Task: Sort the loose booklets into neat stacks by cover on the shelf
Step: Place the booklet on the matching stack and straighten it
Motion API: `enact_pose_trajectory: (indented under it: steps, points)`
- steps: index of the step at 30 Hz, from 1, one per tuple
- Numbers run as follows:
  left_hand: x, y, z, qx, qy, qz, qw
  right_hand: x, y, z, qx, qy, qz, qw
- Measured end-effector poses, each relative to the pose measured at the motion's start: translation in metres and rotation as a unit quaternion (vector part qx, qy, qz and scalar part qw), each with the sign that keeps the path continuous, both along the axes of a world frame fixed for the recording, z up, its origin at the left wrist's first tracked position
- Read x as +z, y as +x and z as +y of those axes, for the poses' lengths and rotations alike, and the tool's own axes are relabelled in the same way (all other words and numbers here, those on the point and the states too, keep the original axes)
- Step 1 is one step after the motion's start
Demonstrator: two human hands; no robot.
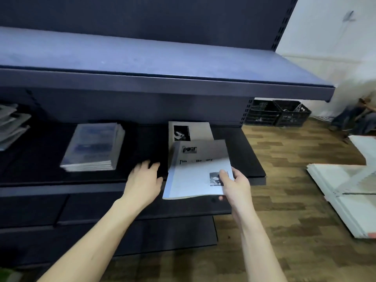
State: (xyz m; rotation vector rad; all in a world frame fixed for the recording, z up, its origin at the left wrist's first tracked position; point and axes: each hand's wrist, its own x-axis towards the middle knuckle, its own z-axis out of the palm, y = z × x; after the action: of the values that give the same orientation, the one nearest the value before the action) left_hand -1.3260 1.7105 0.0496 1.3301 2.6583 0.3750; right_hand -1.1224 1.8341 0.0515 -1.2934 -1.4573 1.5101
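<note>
My right hand [234,184] pinches the near right corner of a white booklet [195,174] with black title text and a small photo, held partly over the dark shelf [250,157]. Under its far end lies another white booklet [193,131] with a dark photo on its cover. My left hand [143,180] rests on the shelf's front edge just left of the held booklet, fingers spread and holding nothing. A neat stack of blue-covered booklets [93,147] sits on the shelf further left. A messier pile of booklets [10,125] shows at the far left edge.
A bare upper shelf [162,64] overhangs the working shelf. Lower shelves [122,208] jut out beneath my arms. Black plastic crates [278,113] stand on the wooden floor behind the shelving's right end. White flat panels [345,190] lie on the floor at right.
</note>
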Motion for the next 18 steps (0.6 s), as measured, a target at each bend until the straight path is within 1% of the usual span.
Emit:
enact_pose_trajectory:
  steps: [4,10,16,18]
  points:
    - [-0.002,0.003,0.001,0.024,0.001,0.006,1.0,-0.011,-0.007,0.014,0.022,0.032,-0.026,0.999]
    - [-0.005,0.003,0.011,0.035,0.003,-0.014,0.999,-0.018,-0.019,0.029,0.079,0.058,-0.054,0.994]
    - [-0.005,-0.005,0.023,0.039,-0.002,-0.025,0.999,-0.021,-0.023,0.041,0.15,0.127,-0.14,0.971]
    - [-0.005,-0.008,0.028,0.04,-0.006,-0.031,0.999,-0.025,-0.026,0.047,0.157,0.158,-0.171,0.96]
